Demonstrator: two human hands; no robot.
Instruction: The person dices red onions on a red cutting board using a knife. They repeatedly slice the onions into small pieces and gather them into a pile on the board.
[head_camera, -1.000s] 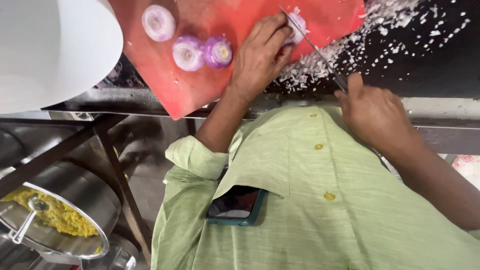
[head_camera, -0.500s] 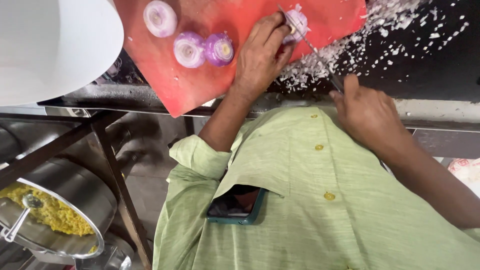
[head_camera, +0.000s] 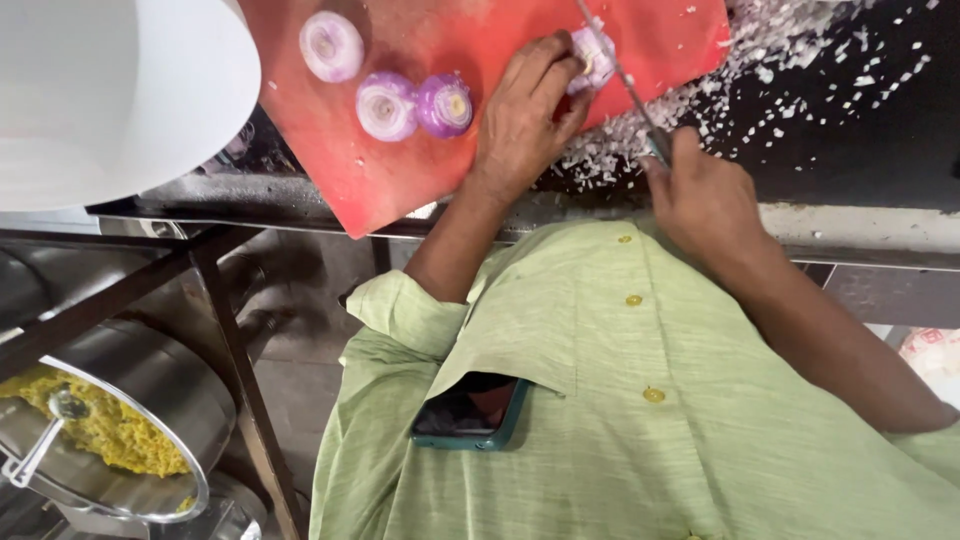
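Nearest me I see a light green shirt (head_camera: 640, 420) with a phone (head_camera: 470, 415) in its chest pocket, and below the red cutting board (head_camera: 400, 160), a steel pot of yellow food (head_camera: 100, 440). On the board's near right part, the left hand (head_camera: 525, 125) curls its fingers (head_camera: 560, 65) over an onion piece (head_camera: 592, 58), pinning it down. Just right of the board the right hand (head_camera: 700, 195) is closed around a knife (head_camera: 625, 80) whose blade meets that onion, with three peeled onion halves (head_camera: 385, 75) on the board's left and chopped bits (head_camera: 800, 60) strewn over the dark counter (head_camera: 880, 150) beyond.
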